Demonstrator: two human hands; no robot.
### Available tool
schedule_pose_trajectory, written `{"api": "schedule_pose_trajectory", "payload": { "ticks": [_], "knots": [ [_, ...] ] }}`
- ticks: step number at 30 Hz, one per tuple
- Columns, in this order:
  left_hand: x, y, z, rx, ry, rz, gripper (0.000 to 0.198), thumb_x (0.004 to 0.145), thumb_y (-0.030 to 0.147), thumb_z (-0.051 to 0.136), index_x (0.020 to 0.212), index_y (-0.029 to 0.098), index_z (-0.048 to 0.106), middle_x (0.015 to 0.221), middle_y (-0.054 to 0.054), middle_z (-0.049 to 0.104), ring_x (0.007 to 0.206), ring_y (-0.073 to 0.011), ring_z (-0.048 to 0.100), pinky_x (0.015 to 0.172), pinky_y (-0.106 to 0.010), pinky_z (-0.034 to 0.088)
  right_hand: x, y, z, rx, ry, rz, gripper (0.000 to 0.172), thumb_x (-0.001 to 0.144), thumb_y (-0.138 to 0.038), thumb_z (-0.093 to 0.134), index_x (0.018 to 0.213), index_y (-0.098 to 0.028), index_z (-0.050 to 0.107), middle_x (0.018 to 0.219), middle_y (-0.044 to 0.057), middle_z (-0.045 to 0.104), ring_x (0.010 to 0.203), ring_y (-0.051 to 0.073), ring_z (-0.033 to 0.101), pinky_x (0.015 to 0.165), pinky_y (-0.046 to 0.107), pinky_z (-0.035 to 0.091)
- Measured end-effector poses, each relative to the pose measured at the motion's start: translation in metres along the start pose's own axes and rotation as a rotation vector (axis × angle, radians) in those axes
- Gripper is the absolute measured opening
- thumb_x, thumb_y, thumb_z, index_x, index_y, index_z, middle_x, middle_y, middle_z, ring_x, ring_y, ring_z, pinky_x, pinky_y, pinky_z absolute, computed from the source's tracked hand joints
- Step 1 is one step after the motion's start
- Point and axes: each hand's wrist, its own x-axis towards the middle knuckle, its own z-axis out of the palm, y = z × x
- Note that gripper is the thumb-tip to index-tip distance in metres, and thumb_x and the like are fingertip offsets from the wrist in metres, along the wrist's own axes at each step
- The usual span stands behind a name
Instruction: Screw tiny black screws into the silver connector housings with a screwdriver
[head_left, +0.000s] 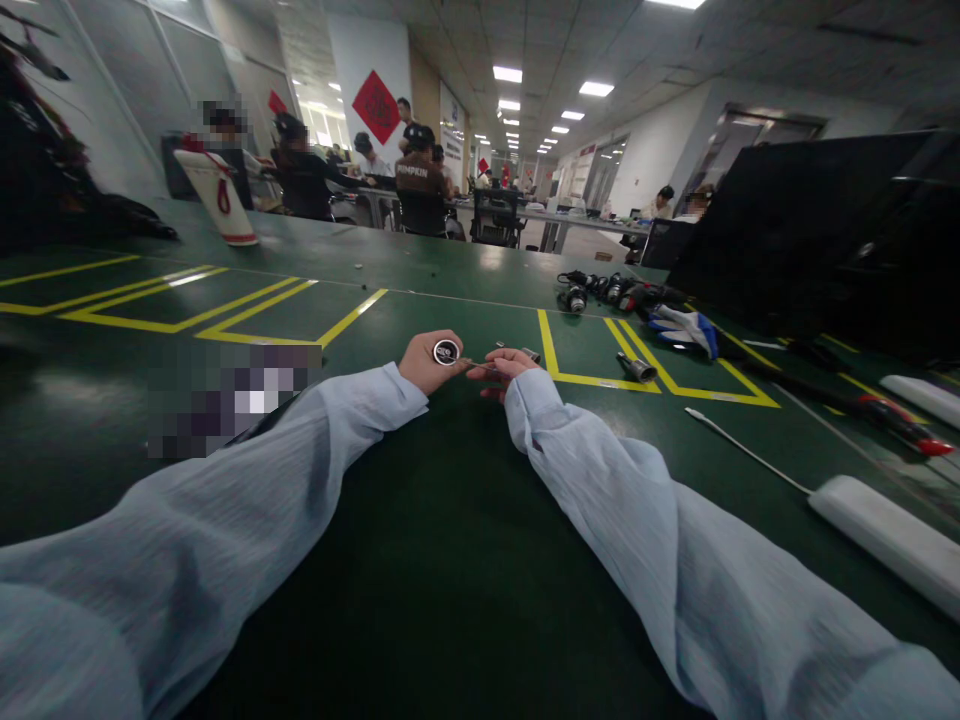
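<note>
A small round metal part (446,352) is clasped in the curled fingers of the left hand (421,367), its face turned upward, apparently so that it can be reached by the thin metal rod (480,364) pinched in the right hand (508,368). Both wrists are rested on the green table (420,520), probably for steadiness. A metal cylinder (637,369) lies at three o'clock and gloves (686,330) at two. At twelve o'clock, "PUMPKIN" is read on a seated person's jacket (418,172).

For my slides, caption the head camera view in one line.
Left hand holds a round metal part; right hand holds a thin tool to it.
</note>
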Motion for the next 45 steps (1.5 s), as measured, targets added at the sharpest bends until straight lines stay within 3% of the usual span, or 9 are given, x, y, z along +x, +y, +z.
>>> {"api": "schedule_pose_trajectory", "payload": {
  "ticks": [10, 16, 23, 30, 38, 45],
  "knots": [
    [0.000, 0.000, 0.002, 0.136, 0.111, 0.005, 0.015, 0.060, 0.026, 0.058, 0.059, 0.014, 0.049, 0.052, 0.003, 0.046, 0.049, -0.0086, 0.042, 0.046, -0.020, 0.034, 0.001, -0.001, -0.005, -0.002, 0.046, -0.040, 0.006, 0.077, -0.014, 0.049, 0.077, -0.020, 0.049, 0.061, -0.003, 0.068, 0.063, 0.011, 0.064, 0.053, 0.021, 0.049],
    [-0.001, -0.003, 0.000, 0.314, 0.091, 0.078, 0.015, 0.063, 0.027, 0.058, 0.060, 0.014, 0.050, 0.054, 0.003, 0.048, 0.051, -0.0096, 0.044, 0.048, -0.021, 0.034, -0.005, -0.001, 0.006, -0.137, 0.118, -0.120, 0.004, 0.073, -0.015, 0.055, 0.074, -0.019, 0.054, 0.056, -0.003, 0.065, 0.057, 0.011, 0.061, 0.050, 0.019, 0.044],
    [0.000, -0.003, 0.002, 0.148, 0.125, 0.062, 0.018, 0.061, 0.028, 0.058, 0.057, 0.014, 0.047, 0.052, 0.004, 0.045, 0.049, -0.0081, 0.040, 0.046, -0.020, 0.032, -0.012, 0.006, 0.021, -0.336, 0.165, -0.298, 0.005, 0.075, -0.023, 0.049, 0.077, -0.019, 0.052, 0.065, 0.000, 0.066, 0.063, 0.012, 0.059, 0.050, 0.021, 0.043],
    [0.001, -0.004, 0.003, 0.063, 0.163, 0.028, 0.020, 0.059, 0.030, 0.060, 0.057, 0.014, 0.047, 0.050, 0.005, 0.043, 0.047, -0.0074, 0.038, 0.044, -0.019, 0.032, -0.014, 0.008, 0.025, -0.439, 0.160, -0.383, 0.012, 0.075, -0.029, 0.048, 0.076, -0.019, 0.055, 0.069, 0.002, 0.065, 0.061, 0.012, 0.054, 0.050, 0.023, 0.044],
    [-0.001, -0.002, 0.001, 0.330, 0.136, 0.089, 0.014, 0.064, 0.025, 0.055, 0.058, 0.014, 0.050, 0.053, 0.003, 0.047, 0.050, -0.0091, 0.043, 0.048, -0.021, 0.032, -0.019, 0.002, 0.024, -0.684, 0.225, -0.405, 0.017, 0.077, -0.028, 0.046, 0.070, -0.018, 0.058, 0.067, 0.001, 0.063, 0.059, 0.012, 0.051, 0.058, 0.025, 0.043],
    [0.002, -0.005, 0.003, 0.160, 0.220, 0.015, 0.015, 0.059, 0.025, 0.059, 0.057, 0.015, 0.048, 0.051, 0.005, 0.043, 0.047, -0.0076, 0.039, 0.045, -0.019, 0.032, -0.023, 0.003, 0.027, -1.008, 0.172, -0.633, 0.019, 0.080, -0.025, 0.044, 0.076, -0.019, 0.062, 0.077, 0.004, 0.063, 0.074, 0.016, 0.054, 0.073, 0.028, 0.041]
  ]
}}
